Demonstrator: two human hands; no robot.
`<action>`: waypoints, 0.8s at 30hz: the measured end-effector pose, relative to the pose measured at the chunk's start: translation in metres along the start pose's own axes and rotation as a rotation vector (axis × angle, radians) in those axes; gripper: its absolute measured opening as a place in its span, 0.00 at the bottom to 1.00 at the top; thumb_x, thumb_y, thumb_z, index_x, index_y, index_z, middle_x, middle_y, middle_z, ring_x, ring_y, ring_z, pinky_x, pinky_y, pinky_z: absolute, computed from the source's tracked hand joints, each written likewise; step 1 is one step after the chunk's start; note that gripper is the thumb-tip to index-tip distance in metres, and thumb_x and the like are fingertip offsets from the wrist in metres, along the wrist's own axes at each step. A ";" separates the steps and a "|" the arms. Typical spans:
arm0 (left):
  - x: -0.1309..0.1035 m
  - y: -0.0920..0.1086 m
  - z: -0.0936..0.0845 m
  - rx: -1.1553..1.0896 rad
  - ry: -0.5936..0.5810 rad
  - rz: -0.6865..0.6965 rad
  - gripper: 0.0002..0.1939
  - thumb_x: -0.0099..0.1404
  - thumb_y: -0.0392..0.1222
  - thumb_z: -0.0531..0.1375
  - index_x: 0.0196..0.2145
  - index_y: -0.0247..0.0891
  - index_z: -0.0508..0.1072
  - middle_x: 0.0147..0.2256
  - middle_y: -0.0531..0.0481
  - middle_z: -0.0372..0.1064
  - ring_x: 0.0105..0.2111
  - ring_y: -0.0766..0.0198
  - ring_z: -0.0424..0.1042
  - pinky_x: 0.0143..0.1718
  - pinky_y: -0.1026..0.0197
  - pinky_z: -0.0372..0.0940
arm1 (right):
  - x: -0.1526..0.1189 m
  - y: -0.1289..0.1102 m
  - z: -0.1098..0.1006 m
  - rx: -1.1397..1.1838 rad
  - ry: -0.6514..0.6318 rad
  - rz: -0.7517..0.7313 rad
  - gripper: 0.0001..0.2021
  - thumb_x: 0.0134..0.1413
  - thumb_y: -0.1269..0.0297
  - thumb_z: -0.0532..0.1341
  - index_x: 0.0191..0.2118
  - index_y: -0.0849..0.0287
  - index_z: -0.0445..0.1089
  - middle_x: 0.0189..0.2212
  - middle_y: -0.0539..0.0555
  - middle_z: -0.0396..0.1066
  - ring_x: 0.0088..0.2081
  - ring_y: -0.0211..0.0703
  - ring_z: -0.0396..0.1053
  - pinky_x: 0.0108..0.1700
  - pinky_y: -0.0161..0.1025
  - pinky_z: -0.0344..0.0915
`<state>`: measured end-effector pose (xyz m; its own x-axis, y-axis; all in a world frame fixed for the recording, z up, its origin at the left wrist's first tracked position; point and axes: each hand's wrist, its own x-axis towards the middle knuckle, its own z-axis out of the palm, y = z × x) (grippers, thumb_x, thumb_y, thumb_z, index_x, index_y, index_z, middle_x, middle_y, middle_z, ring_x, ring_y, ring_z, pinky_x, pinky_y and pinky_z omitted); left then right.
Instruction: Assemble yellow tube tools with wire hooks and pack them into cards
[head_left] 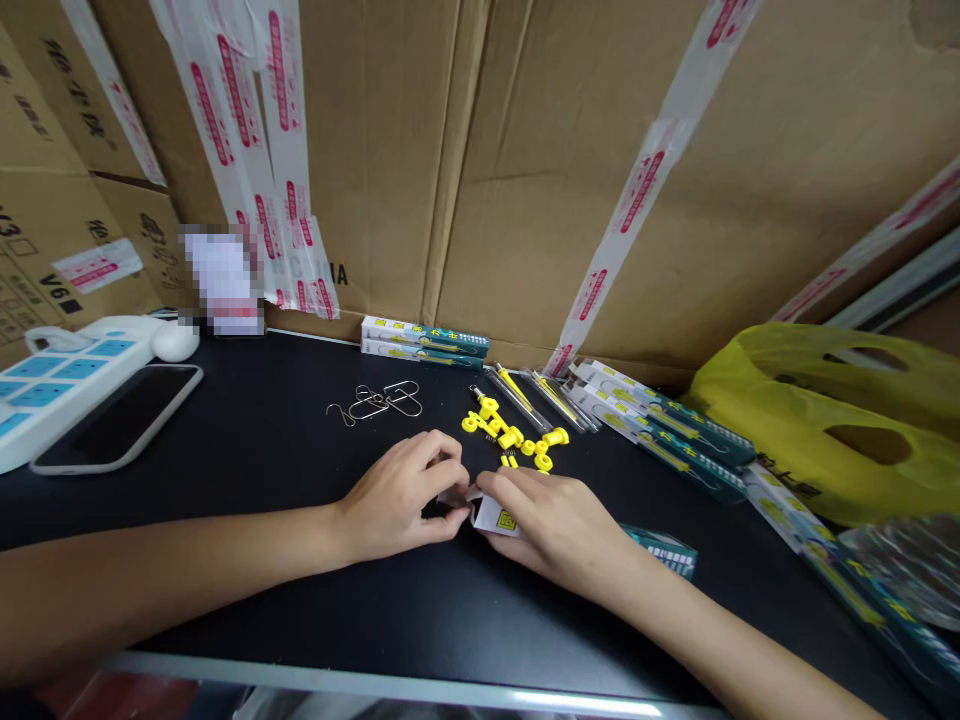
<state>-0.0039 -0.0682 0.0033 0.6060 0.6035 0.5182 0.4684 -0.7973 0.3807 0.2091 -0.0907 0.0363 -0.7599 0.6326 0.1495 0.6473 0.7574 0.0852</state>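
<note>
Yellow parts [511, 437], perhaps springs [508, 455], beyond the box [493, 516]

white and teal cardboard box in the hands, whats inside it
A shadowed opening shows at the end of the white and teal cardboard box by the left hand; its walls and the right hand hide anything deeper.

black tabletop [300, 610], pale front edge. on it, left: white power strip [90, 370], phone [116, 420] lying flat. middle: bent metal hooks [375, 402], yellow plastic parts [517, 437], clear tubes [525, 398] just beyond. rear: two stacked boxes [424, 343]. right: more slim boxes [664, 425], yellow bag [817, 420].
</note>
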 end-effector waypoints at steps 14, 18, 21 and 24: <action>-0.002 0.004 0.003 -0.334 -0.062 -0.071 0.03 0.61 0.33 0.56 0.33 0.37 0.69 0.45 0.48 0.56 0.35 0.70 0.66 0.41 0.63 0.64 | 0.000 0.000 0.002 -0.010 -0.031 0.007 0.10 0.57 0.63 0.57 0.43 0.60 0.60 0.33 0.53 0.69 0.32 0.43 0.69 0.30 0.36 0.59; -0.004 0.005 0.003 -0.325 -0.069 -0.021 0.03 0.61 0.32 0.55 0.33 0.36 0.69 0.44 0.48 0.56 0.35 0.70 0.66 0.39 0.64 0.64 | 0.000 0.000 0.002 -0.008 -0.029 -0.002 0.09 0.57 0.63 0.57 0.43 0.59 0.60 0.33 0.53 0.69 0.32 0.42 0.68 0.30 0.36 0.59; -0.003 0.006 0.001 -0.357 -0.082 0.001 0.04 0.60 0.35 0.58 0.35 0.36 0.68 0.43 0.48 0.56 0.36 0.68 0.65 0.40 0.63 0.64 | 0.000 0.000 0.002 0.005 -0.020 -0.004 0.08 0.58 0.63 0.56 0.42 0.59 0.60 0.33 0.53 0.69 0.31 0.41 0.68 0.30 0.35 0.58; -0.002 0.008 -0.002 -0.386 -0.088 0.015 0.06 0.59 0.38 0.60 0.36 0.37 0.67 0.42 0.47 0.57 0.39 0.65 0.65 0.43 0.62 0.64 | 0.000 0.000 0.002 0.017 -0.013 -0.006 0.08 0.58 0.62 0.56 0.41 0.59 0.60 0.32 0.52 0.69 0.31 0.41 0.68 0.30 0.35 0.58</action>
<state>-0.0026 -0.0753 0.0066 0.6719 0.5768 0.4646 0.1932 -0.7421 0.6419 0.2086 -0.0901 0.0347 -0.7645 0.6300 0.1366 0.6418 0.7638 0.0690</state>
